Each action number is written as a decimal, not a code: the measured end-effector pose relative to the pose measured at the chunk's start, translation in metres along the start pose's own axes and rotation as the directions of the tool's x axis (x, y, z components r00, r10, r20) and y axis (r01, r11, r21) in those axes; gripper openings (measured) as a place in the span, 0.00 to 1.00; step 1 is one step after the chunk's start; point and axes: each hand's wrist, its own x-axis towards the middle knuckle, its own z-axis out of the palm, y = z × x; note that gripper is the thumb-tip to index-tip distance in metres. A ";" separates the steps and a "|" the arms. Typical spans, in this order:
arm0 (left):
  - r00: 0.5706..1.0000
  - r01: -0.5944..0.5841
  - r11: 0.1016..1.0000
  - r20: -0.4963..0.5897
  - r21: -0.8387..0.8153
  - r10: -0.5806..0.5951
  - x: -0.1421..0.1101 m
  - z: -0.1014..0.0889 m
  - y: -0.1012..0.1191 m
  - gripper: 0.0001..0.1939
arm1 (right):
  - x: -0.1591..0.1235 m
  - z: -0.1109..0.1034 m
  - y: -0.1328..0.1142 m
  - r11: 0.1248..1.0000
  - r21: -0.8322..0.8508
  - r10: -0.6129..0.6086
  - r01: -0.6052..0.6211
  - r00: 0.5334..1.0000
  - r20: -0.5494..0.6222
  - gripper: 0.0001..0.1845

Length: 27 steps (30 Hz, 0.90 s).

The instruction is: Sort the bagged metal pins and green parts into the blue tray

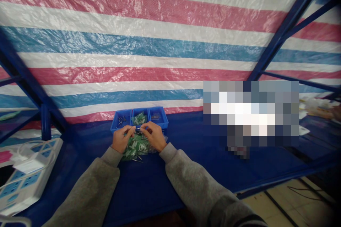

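Note:
My left hand [123, 138] and my right hand [153, 136] meet at the fingertips, each closed in a pinch. Between them lies a small thin metal rod [138, 128], held by both; its exact kind is too small to make out. Under the hands is a heap of green plastic bags [139, 145] with slim silvery pieces in and on them. A few loose slim metal pieces [137, 160] rest on the blue table just in front of the heap. Directly behind my hands stand blue bins: the left bin [116, 122] contains small dark metal parts.
The middle bin holds a green bag [140, 117]; small thin parts lie in the right bin [157, 115]. White power strips [39, 184] with cables occupy the table's left side. A striped plastic sheet [149, 53] hangs behind, between blue frame posts. A blurred-out patch hides the right.

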 end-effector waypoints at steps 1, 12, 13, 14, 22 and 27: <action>1.000 0.000 1.000 -0.004 0.001 0.000 0.000 0.000 0.000 0.16 | 0.000 0.000 0.000 1.000 -0.009 -0.004 0.004 1.000 0.004 0.09; 0.987 0.137 0.939 -0.032 -0.317 -0.155 0.001 0.005 0.005 0.12 | -0.001 0.001 0.000 0.989 -0.126 -0.066 0.071 0.997 0.049 0.13; 0.988 0.125 0.936 -0.040 -0.330 -0.146 0.002 0.006 0.005 0.13 | -0.001 0.001 0.001 0.989 -0.128 -0.066 0.074 0.996 0.059 0.14; 0.989 0.109 0.933 -0.052 -0.342 -0.135 0.002 0.006 0.005 0.13 | 0.000 0.002 0.001 0.989 -0.129 -0.063 0.071 0.996 0.064 0.14; 0.990 0.100 0.925 -0.054 -0.366 -0.129 0.001 0.005 0.003 0.13 | 0.001 0.000 0.000 0.994 -0.111 0.010 -0.011 1.000 -0.004 0.15; 0.993 0.095 0.979 -0.058 -0.182 -0.107 0.001 0.004 -0.003 0.15 | 0.001 -0.001 0.001 0.995 -0.095 0.001 -0.012 0.994 -0.112 0.14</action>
